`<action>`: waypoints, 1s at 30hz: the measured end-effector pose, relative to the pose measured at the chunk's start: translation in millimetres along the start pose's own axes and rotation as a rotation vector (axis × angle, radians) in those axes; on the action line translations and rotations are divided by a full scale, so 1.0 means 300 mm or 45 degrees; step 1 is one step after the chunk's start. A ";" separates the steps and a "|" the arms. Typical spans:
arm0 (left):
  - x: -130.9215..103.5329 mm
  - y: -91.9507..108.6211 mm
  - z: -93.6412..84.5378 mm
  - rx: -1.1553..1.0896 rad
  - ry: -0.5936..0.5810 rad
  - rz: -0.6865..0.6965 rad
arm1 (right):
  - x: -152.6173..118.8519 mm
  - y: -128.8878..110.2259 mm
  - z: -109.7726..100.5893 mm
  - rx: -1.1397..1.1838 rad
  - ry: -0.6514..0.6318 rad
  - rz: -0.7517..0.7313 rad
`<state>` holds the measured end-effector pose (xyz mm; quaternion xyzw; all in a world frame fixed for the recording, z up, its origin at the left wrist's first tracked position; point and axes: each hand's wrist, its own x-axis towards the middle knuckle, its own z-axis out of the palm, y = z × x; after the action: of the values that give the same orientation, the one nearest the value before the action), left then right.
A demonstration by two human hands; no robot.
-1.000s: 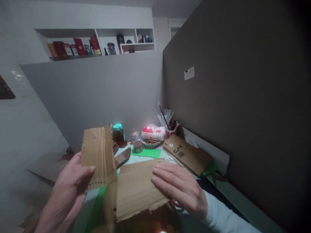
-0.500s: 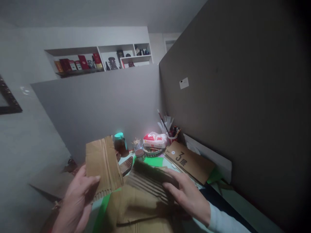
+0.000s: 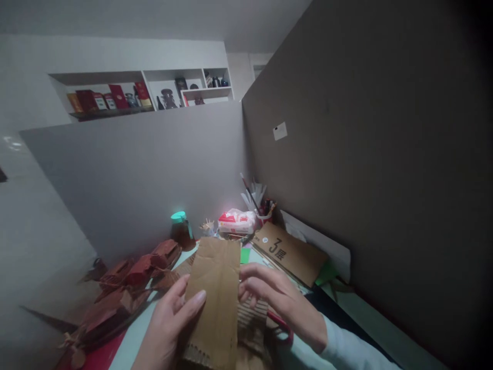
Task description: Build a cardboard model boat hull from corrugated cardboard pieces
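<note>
I've swung the rectangular brown cardboard strip (image 3: 215,293), pinched in my left hand (image 3: 169,318), within reach of my curled right hand (image 3: 283,298), whose hold I can't tell.

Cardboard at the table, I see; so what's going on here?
A person's left hand holds a flat piece of cardboard. The right hand is at its right edge, beside a ribbed piece; whether it grips either is unclear. Beyond, a jar and a red-and-white packet sit on the table.
</note>
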<state>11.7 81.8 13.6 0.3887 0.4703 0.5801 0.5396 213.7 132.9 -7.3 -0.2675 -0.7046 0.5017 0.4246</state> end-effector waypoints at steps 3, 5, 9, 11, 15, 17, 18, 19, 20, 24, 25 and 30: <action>-0.014 -0.036 0.027 0.029 -0.043 -0.096 | -0.009 0.000 0.023 0.228 -0.042 0.080; -0.025 -0.050 0.040 0.016 -0.058 -0.134 | -0.015 0.014 0.039 0.351 -0.045 0.134; -0.032 -0.056 0.051 -0.021 -0.109 -0.196 | -0.019 0.036 0.056 0.513 -0.071 0.169; -0.029 -0.054 0.058 -0.024 -0.081 -0.205 | -0.017 0.038 0.056 0.537 -0.012 0.181; -0.025 -0.050 0.082 -0.147 0.011 -0.150 | -0.008 0.034 0.048 0.550 0.172 0.227; -0.021 -0.051 0.086 -0.165 0.067 -0.102 | -0.002 0.031 0.046 0.583 0.167 0.233; -0.017 -0.052 0.083 -0.140 0.104 -0.073 | 0.000 0.030 0.045 0.604 0.142 0.230; -0.012 -0.055 0.077 -0.100 0.143 -0.039 | 0.002 0.029 0.044 0.623 0.118 0.224; -0.006 -0.058 0.068 -0.056 0.179 -0.001 | 0.004 0.030 0.042 0.636 0.110 0.215; 0.014 -0.076 0.034 0.111 0.302 0.150 | 0.014 0.035 0.018 0.615 0.270 0.167; 0.015 -0.081 0.031 0.163 0.326 0.178 | 0.015 0.035 0.012 0.587 0.319 0.163; 0.005 -0.105 0.046 0.453 0.477 0.311 | 0.000 0.029 0.024 0.386 0.463 0.153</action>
<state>32.8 84.2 -13.2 0.4172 0.6059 0.6108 0.2928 207.0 132.4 -16.4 -0.3280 -0.5161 0.5695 0.5492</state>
